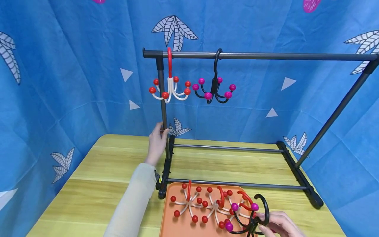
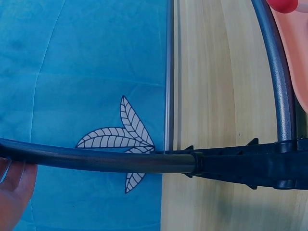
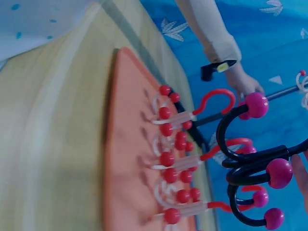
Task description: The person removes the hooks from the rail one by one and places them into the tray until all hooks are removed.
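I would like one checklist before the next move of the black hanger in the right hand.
1. Right hand grips the black hanger: ok.
2. Left hand holds the rack's left upright: ok.
3. Top bar has free space right of its hung black hanger: ok.
4. Gripped hanger's hook on this bar: not ok, well below.
5. Gripped hanger clear of the red-and-white hangers in the tray: cannot tell; they overlap in view.

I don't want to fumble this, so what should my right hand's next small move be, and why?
Probably raise the magenta-tipped black multi-hook hanger toward the garment rack's top rail: your right hand holds it below, and a matching hanger already hangs there.
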The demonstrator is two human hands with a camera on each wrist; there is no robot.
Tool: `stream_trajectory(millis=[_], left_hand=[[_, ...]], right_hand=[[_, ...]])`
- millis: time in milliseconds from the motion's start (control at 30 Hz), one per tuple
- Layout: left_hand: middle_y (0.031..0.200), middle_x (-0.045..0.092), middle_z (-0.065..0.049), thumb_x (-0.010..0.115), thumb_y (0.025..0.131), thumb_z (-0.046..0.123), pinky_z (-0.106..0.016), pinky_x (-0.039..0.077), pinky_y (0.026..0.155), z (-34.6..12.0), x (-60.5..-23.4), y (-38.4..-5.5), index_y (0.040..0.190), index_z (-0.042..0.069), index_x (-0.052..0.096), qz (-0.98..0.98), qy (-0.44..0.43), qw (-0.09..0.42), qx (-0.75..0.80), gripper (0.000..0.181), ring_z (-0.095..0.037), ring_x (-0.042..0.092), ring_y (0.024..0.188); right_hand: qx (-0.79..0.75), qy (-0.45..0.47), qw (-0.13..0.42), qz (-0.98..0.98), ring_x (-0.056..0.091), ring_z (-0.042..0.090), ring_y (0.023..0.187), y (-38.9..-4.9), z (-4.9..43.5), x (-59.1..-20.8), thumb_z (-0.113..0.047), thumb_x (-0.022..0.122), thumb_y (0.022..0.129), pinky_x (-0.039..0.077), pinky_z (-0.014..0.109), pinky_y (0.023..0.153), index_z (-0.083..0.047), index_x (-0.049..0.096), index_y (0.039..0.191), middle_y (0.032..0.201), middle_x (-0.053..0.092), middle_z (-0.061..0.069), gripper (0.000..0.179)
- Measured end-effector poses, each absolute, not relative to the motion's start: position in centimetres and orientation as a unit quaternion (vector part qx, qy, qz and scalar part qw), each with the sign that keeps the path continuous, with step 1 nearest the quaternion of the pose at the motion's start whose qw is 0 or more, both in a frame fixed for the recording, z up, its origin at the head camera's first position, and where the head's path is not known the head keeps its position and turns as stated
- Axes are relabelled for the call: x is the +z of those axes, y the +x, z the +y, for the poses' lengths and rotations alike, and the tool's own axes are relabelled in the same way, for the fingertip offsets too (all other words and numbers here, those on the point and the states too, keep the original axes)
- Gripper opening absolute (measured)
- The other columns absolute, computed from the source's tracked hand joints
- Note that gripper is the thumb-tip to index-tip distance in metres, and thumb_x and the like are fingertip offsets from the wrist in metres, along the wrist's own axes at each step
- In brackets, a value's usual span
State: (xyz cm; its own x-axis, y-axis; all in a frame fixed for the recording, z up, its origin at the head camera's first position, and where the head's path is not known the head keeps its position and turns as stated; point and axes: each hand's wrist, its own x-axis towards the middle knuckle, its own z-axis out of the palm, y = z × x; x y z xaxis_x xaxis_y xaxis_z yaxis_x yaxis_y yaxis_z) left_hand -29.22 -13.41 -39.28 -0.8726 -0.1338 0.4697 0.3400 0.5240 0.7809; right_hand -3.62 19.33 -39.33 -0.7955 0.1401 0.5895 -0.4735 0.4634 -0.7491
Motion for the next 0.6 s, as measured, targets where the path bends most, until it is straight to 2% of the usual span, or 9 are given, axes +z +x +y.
stream_trajectory(millis=[167,400,600], left_hand=[[0.1,0.058,-0.014,0.047,0.093,0.031,-0.041,0.051,0.072,-13.4,-39.3,-29.3,0.121,0.007,0.049,-0.838,-0.062,0.247,-0.483,0.037,-0.028,0.059,0.092],[0.1,0.058,-0.013,0.048,0.093,0.031,-0.04,0.051,0.071,-13.4,-39.4,-29.3,0.12,0.008,0.05,-0.839,-0.059,0.241,-0.485,0.035,-0.027,0.059,0.092],[0.101,0.058,-0.013,0.047,0.093,0.031,-0.041,0.051,0.071,-13.4,-39.4,-29.4,0.121,0.008,0.049,-0.841,-0.058,0.238,-0.482,0.036,-0.027,0.059,0.093]], right_hand=[[0.535,0.078,0.302,-0.786,0.062,0.002,0.071,-3.9,19.2,-41.6,0.034,0.061,0.059,0.053,0.02,0.057,0.004,0.06,0.075,0.077,0.06,-0.002,0.033],[0.521,0.104,0.321,-0.784,0.058,0.002,0.072,-4.5,20.0,-45.5,0.039,0.06,0.051,0.052,0.016,0.055,0.007,0.061,0.075,0.078,0.059,-0.003,0.04],[0.494,0.046,0.326,-0.805,0.056,-0.004,0.07,-4.7,19.6,-47.0,0.034,0.066,0.047,0.049,0.011,0.052,0.0,0.063,0.071,0.076,0.06,-0.015,0.043]])
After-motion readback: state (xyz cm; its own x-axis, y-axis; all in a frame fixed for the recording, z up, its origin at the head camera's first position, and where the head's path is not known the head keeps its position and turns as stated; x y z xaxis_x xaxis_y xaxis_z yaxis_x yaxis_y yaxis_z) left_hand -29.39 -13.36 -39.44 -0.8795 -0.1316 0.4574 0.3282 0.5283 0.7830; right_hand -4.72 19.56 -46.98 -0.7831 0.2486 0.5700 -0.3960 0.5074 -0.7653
